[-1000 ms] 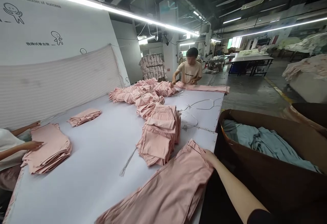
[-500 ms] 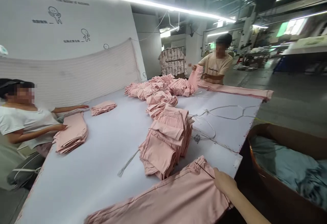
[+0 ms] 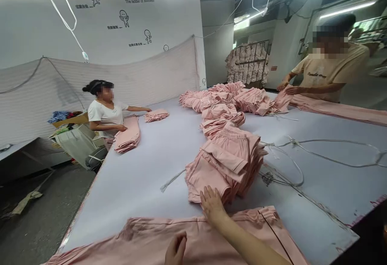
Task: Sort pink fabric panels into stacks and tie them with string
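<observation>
A long pink garment [image 3: 145, 236] lies spread along the near edge of the white table [image 3: 145, 168]. My right hand [image 3: 212, 205] rests flat on its upper edge with the fingers stretched out, the fingertips close to a stack of folded pink garments [image 3: 225, 164]. My left hand [image 3: 175, 250] shows at the bottom edge, on the same garment, its fingers curled into the cloth. Only part of that hand is in view.
White cords [image 3: 302, 156] trail over the table's right side. A heap of pink garments [image 3: 229, 99] runs toward the far end. A seated person [image 3: 104, 113] at the left presses a pink stack [image 3: 128, 138]. Another person [image 3: 326, 71] stands far right handling pink cloth.
The view has swung left. My right hand slid from the garment's right waistband corner to its upper edge by the stack. My left hand has come into view.
</observation>
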